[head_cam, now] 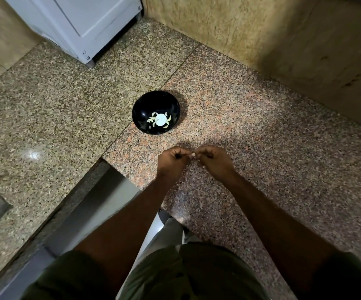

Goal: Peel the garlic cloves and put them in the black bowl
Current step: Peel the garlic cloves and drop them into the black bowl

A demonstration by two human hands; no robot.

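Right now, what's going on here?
A person stands at a speckled granite counter, peeling garlic. Both hands meet in front of the round black bowl: the left hand and the right hand pinch one small pale garlic clove between the fingertips. Several peeled pale cloves already lie in the bowl's bottom. A white appliance stands at the back.

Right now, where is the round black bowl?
In the head view, the round black bowl sits on the speckled granite counter, beyond the left hand and right hand.
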